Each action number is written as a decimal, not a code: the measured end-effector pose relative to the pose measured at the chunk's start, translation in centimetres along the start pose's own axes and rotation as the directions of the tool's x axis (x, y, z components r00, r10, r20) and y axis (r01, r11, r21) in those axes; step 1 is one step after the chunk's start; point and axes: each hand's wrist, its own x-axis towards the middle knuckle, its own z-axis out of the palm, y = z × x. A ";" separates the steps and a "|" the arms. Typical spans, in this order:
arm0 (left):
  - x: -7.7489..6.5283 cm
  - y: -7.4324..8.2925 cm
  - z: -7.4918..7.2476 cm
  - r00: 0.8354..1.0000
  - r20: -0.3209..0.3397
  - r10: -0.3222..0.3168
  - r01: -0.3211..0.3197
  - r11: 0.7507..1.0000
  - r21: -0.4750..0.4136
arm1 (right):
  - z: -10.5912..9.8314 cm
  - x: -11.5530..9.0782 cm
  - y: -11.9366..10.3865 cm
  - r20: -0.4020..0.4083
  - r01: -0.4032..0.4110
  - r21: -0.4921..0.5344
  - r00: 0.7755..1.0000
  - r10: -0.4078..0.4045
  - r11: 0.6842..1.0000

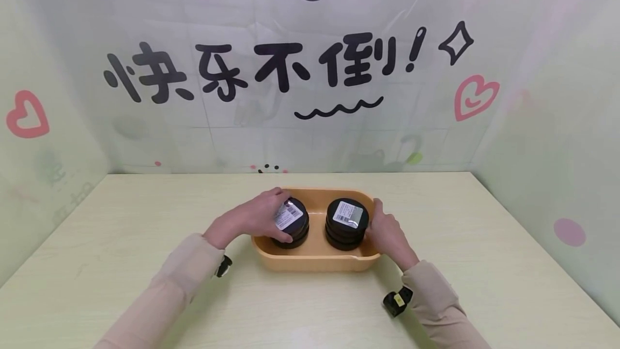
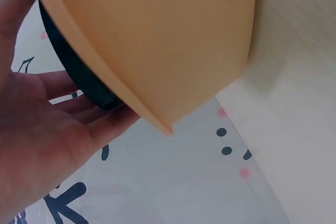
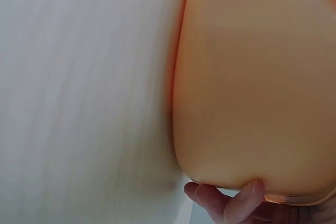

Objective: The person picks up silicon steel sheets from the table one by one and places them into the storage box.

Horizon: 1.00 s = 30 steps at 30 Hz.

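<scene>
A tan-orange plastic tub (image 1: 317, 264) stands on the table with two stacks of black round discs in it. My left hand (image 1: 259, 214) reaches over the tub's left end and grips the left stack of discs (image 1: 292, 220), thumb in front and fingers behind. In the left wrist view, a dark disc edge (image 2: 79, 69) shows between that hand and the tub rim. The right stack of discs (image 1: 346, 222) bears a white barcode label. At the tub's right end my right hand (image 1: 387, 233) holds the rim; its curled fingers (image 3: 245, 200) show in the right wrist view.
The pale wooden table (image 1: 310, 311) meets a printed backdrop (image 1: 271, 144) behind the tub. Similar printed sheets stand along the left and right sides. A small black device (image 1: 398, 300) is worn at the right wrist, another device (image 1: 224, 266) at the left.
</scene>
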 end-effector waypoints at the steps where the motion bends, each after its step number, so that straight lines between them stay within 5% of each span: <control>1: 0.0 0.0 0.1 1.000 0.006 -0.004 0.004 1.000 0.003 | 0.0 0.0 0.0 0.002 -0.002 0.000 1.000 0.002 1.000; 30: 0.7 -0.5 0.6 0.995 0.068 -0.079 0.080 0.997 -0.007 | 0.0 0.0 0.0 0.018 -0.005 0.000 1.000 0.005 1.000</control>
